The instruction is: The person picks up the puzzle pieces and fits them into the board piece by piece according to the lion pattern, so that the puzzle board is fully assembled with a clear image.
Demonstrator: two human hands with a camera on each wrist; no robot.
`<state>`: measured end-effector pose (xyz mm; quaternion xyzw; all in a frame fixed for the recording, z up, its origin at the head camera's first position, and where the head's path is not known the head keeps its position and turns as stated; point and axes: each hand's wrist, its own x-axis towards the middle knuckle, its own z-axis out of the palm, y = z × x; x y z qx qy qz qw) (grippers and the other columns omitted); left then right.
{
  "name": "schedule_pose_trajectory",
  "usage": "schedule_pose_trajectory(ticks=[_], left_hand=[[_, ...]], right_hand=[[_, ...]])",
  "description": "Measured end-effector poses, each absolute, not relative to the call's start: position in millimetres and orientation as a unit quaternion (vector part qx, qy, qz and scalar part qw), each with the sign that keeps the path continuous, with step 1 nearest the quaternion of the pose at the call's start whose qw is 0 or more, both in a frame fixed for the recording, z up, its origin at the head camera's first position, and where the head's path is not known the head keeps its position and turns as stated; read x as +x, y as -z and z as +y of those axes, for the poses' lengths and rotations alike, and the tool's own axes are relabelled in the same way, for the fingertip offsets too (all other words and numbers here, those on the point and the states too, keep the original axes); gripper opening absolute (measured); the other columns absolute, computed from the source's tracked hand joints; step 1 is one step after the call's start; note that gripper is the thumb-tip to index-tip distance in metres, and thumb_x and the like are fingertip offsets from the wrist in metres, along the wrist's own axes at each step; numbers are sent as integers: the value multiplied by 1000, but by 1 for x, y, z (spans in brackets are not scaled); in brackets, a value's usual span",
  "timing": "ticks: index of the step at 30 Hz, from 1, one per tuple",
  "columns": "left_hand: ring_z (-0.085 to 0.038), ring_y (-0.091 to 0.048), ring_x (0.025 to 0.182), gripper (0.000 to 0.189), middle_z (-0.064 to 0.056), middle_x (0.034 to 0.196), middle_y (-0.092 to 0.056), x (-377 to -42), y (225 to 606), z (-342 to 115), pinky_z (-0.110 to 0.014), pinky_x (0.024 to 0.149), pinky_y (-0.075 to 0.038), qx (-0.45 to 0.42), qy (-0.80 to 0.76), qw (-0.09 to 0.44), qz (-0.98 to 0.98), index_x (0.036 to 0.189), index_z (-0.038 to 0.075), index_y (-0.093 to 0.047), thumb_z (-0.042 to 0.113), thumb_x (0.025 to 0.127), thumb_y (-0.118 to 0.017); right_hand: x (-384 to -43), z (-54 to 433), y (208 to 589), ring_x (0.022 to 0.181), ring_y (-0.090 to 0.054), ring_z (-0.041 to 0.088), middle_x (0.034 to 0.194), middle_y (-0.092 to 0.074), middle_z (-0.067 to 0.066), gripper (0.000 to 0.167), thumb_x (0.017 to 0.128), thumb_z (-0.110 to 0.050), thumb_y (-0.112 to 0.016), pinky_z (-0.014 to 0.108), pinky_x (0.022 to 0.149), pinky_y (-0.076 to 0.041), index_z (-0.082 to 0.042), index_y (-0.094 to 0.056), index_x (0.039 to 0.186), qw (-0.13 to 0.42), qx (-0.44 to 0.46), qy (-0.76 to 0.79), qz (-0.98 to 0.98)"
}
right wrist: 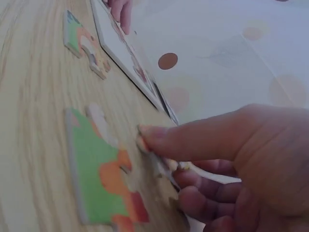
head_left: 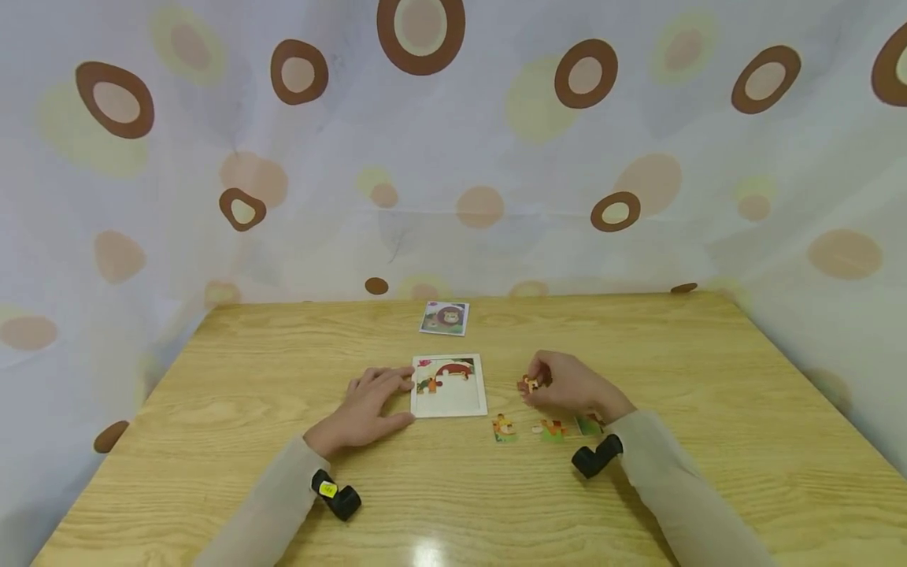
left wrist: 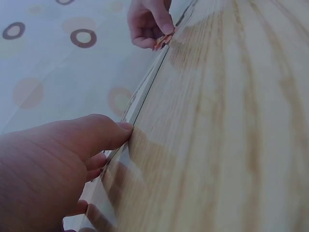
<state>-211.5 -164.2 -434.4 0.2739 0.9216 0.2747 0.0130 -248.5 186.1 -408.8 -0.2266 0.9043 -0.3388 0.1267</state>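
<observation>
A white square puzzle tray (head_left: 448, 405) lies mid-table, with several joined pieces along its top and left side. My left hand (head_left: 370, 408) rests flat at its left edge, thumb and fingertips right at the frame. To the right of the tray, my right hand (head_left: 567, 384) pinches a puzzle piece (head_left: 528, 384) showing part of a brown and orange animal picture. In the right wrist view the thumb covers much of that piece (right wrist: 157, 162). Loose puzzle pieces lie near the right hand: an orange and green one (head_left: 504, 428), another (head_left: 552, 430), and a green one (head_left: 587, 425) partly under the wrist.
Behind the tray lies a square picture card (head_left: 445, 318) with a lion on it. The wooden table (head_left: 319, 339) ends at a patterned cloth (head_left: 453, 157) hung behind and at the sides.
</observation>
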Motion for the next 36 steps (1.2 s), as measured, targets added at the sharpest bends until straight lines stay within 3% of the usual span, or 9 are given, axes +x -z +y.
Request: schedule_pose_trajectory(ticks=[8, 18, 21, 31, 36], left_hand=[[-33, -34, 133, 42, -7, 150, -42, -210, 430, -165, -55, 97, -24, 276, -280, 16, 919, 126, 9, -57, 30, 90, -66], [-31, -35, 131, 41, -6, 150, -42, -212, 432, -164, -54, 96, -25, 277, -274, 14, 921, 125, 10, -57, 30, 90, -66], [-31, -35, 132, 41, -5, 150, -42, -212, 432, -165, -54, 97, -24, 274, -276, 15, 921, 124, 10, -57, 30, 90, -67], [-30, -35, 132, 41, -5, 151, -41, -213, 432, -165, -53, 97, -25, 271, -268, 17, 924, 125, 11, -57, 31, 90, -66], [-31, -35, 131, 41, -5, 150, -42, -212, 431, -165, -53, 97, -26, 271, -272, 19, 923, 125, 10, -57, 30, 90, -66]], right_hand=[[-259, 167, 415, 69, -51, 18, 86, -58, 9, 28, 97, -6, -53, 29, 63, -44, 3, -52, 123, 109, -234, 424, 868], [-259, 124, 413, 53, -47, 15, 69, -58, 11, 18, 96, -8, -56, 28, 53, -40, -1, -62, 111, 131, -246, 476, 834], [-259, 111, 414, 53, -47, 14, 70, -60, 9, 17, 95, -9, -58, 28, 54, -40, -2, -62, 110, 135, -247, 466, 839], [-255, 87, 417, 60, -51, 14, 72, -60, 4, 14, 87, -12, -69, 26, 58, -41, -4, -63, 97, 85, -178, 414, 889], [-259, 78, 415, 62, -51, 12, 72, -60, 2, 12, 86, -14, -71, 25, 59, -40, -6, -66, 93, 51, -188, 375, 906]])
